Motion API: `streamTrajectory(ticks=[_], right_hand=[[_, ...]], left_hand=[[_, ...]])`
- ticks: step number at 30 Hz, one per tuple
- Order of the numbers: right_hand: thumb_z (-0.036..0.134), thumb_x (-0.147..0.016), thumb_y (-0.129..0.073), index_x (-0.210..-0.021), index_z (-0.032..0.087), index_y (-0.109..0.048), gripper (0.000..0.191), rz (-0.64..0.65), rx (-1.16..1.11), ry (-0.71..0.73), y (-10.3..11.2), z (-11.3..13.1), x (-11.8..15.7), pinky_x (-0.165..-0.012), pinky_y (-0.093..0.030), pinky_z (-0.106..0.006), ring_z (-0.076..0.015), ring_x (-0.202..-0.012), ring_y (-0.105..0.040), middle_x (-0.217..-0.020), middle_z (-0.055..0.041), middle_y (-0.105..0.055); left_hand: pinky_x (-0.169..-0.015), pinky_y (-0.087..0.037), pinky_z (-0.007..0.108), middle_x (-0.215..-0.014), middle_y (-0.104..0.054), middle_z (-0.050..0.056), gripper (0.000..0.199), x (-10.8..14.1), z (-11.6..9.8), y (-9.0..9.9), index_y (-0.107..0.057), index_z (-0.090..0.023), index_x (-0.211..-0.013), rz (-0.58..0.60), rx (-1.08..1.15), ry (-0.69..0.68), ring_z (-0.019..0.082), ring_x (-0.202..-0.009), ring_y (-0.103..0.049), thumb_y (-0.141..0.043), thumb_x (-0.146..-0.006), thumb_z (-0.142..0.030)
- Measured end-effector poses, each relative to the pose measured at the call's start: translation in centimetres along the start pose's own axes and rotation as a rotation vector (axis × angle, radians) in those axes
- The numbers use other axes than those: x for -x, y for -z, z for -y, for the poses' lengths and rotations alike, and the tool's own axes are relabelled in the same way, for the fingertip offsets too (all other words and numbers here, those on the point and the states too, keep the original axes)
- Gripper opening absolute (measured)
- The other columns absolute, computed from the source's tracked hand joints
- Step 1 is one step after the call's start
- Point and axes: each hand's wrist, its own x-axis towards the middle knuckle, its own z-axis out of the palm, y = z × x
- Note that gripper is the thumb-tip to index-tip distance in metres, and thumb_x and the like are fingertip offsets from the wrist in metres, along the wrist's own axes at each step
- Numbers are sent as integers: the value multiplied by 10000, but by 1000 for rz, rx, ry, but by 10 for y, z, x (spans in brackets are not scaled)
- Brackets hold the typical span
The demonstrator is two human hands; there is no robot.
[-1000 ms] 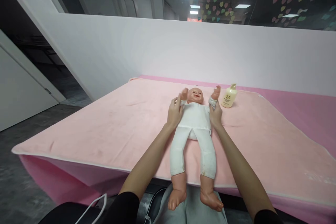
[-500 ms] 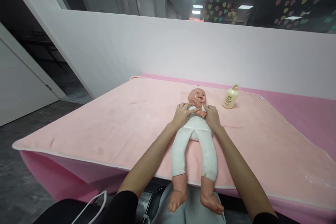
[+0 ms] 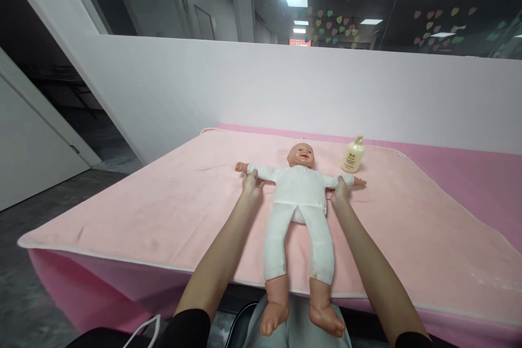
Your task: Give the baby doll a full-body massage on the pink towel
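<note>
A baby doll (image 3: pixel 300 187) with a white cloth body lies on its back on the pink blanket (image 3: pixel 171 196), its head away from me. Both its arms are spread out sideways, and its bare feet reach past the near edge. My left hand (image 3: pixel 252 185) is closed around the doll's arm on the left, near the wrist. On the other side, my right hand (image 3: pixel 341 190) grips the doll's other arm, also close to the wrist. Part of my fingers is hidden behind the doll's sleeves.
A pale yellow pump bottle (image 3: pixel 353 155) stands beyond the doll's arm on the right. Behind the table rises a white partition (image 3: pixel 285 87) with dark glass above. Below the near edge are grey trousers (image 3: pixel 297 315) and a white cable (image 3: pixel 142 329).
The doll's arms were folded across its chest under my hands. Now they are stretched out to both sides, and my hands have moved apart with them. The view has tilted slightly up.
</note>
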Motion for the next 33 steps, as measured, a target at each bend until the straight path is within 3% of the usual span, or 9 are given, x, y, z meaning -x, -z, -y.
streamTrajectory(ticks=[2, 6, 8, 12, 15, 20, 25, 29, 33], right_hand=[[292, -709, -511, -1016, 194, -507, 322, 14, 6, -22, -1, 0, 2, -654, -537, -338, -188, -785, -625, -916, -53, -632], [343, -749, -493, -1144, 179, -472, 428, 87, 136, 244, -5, 10, 18, -775, -502, -319, -191, -924, -604, -1086, -90, -604], [366, -763, -489, -1215, 162, -445, 498, 193, 279, 454, -8, 17, 28, -818, -469, -329, -205, -968, -581, -1121, -105, -595], [266, -782, -430, -1237, 167, -488, 470, 450, 524, 769, -9, 22, 40, -835, -427, -346, -214, -960, -549, -1099, -94, -619], [132, -750, -388, -1211, 185, -540, 487, 591, 716, 975, -6, 19, 40, -862, -390, -352, -208, -958, -503, -1132, -77, -611], [89, -771, -395, -1168, 181, -591, 452, 714, 1046, 1130, 0, 16, 34, -787, -374, -344, -215, -845, -451, -1015, -89, -638], [86, -752, -414, -1144, 195, -600, 447, 737, 1053, 1114, 2, 16, 31, -780, -377, -348, -218, -838, -460, -1004, -86, -642], [115, -686, -445, -1105, 191, -591, 450, 654, 724, 935, -1, 18, 31, -816, -401, -333, -198, -887, -514, -1030, -49, -641], [236, -639, -562, -923, 161, -589, 295, 383, 358, 550, -1, 24, 28, -685, -447, -287, -161, -735, -549, -818, -10, -630]], left_hand=[[-731, -515, 304, -975, -600, 65, 438, 2, -3, 1, -370, -241, -1246, 17, -1, -7, 168, -855, -608, -492, -828, -193], [-782, -493, 285, -1101, -575, 64, 545, 19, -2, -12, -348, -284, -1320, 86, -166, -409, 174, -950, -588, -522, -806, -230], [-806, -474, 300, -1141, -568, 74, 524, 30, 1, -20, -398, -265, -1317, 191, -353, -630, 190, -990, -567, -516, -806, -245], [-884, -400, 378, -1122, -595, 58, 433, 45, 9, -27, -549, -283, -1216, 559, -933, -998, 220, -1036, -516, -508, -798, -176], [-872, -375, 389, -1147, -590, 43, 469, 51, 12, -28, -549, -338, -1216, 620, -1197, -1128, 219, -1056, -478, -472, -808, -120], [-824, -374, 380, -1166, -581, 40, 484, 54, 11, -30, -566, -372, -1191, 667, -1312, -1151, 225, -1053, -451, -454, -809, -97], [-859, -357, 392, -1166, -584, 32, 507, 52, 10, -30, -572, -378, -1182, 707, -1266, -1116, 223, -1076, -446, -453, -791, -78], [-920, -358, 396, -1180, -584, 47, 481, 45, 7, -26, -529, -304, -1241, 662, -980, -1011, 217, -1086, -481, -487, -792, -136], [-844, -444, 336, -1194, -572, 78, 456, 29, 5, -23, -500, -229, -1239, 405, -504, -736, 206, -1020, -549, -526, -784, -230]])
